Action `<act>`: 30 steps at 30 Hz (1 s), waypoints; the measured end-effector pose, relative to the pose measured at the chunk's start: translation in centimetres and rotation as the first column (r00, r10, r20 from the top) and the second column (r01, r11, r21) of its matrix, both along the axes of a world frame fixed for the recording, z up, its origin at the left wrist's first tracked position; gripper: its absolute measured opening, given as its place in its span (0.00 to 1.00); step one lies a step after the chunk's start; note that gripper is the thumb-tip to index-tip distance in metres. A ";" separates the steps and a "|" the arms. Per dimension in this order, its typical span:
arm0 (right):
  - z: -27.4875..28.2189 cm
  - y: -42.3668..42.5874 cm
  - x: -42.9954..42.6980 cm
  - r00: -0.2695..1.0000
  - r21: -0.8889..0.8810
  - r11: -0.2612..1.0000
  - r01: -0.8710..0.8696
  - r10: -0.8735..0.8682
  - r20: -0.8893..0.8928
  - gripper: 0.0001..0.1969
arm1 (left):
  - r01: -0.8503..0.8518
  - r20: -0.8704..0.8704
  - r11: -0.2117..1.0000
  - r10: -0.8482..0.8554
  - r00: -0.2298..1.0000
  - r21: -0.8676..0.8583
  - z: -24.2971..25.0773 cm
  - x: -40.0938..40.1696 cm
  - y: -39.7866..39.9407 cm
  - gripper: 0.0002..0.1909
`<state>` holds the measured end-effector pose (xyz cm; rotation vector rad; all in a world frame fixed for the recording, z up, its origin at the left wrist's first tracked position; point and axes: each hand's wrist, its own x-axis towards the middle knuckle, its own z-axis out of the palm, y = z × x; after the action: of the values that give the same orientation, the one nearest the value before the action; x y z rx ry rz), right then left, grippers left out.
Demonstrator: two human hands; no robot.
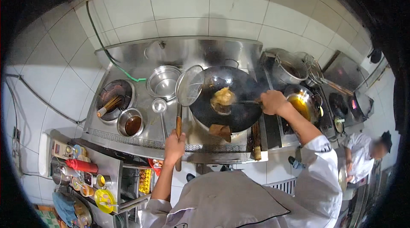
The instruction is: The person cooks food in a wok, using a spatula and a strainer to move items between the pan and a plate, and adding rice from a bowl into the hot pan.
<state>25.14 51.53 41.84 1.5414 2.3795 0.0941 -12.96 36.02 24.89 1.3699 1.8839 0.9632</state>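
My left hand (174, 147) grips the wooden handle of a round mesh strainer (189, 88), whose basket is up beside the wok's left rim. My right hand (273, 101), above the right rim of the black wok (205, 112), is closed around a long-handled metal utensil (246, 102). That utensil reaches toward a yellowish lump of food (223, 96) near the middle of the wok; its head is hard to make out. Over the wok's near rim lies a folded brown cloth (220, 131). Faint vapor hangs on the wok's right side.
Left of the wok are a metal ladle (159, 106), steel bowls (164, 82), a pot of brown sauce (132, 125) and a bamboo brush (109, 105). To the right are a pan of yellow oil (299, 106) and a deep pot (291, 68). Another person (362, 156) stands far right.
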 end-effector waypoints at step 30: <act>-3.8 1.1 3.1 0.963 -0.071 0.991 0.111 -0.125 -0.238 0.16 | -0.011 0.391 0.987 0.072 0.918 -0.157 2.4 0.4 -2.9 0.14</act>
<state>28.24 52.67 38.04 1.7519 2.4376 -0.1978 -12.51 33.09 27.27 0.9621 1.6435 1.0080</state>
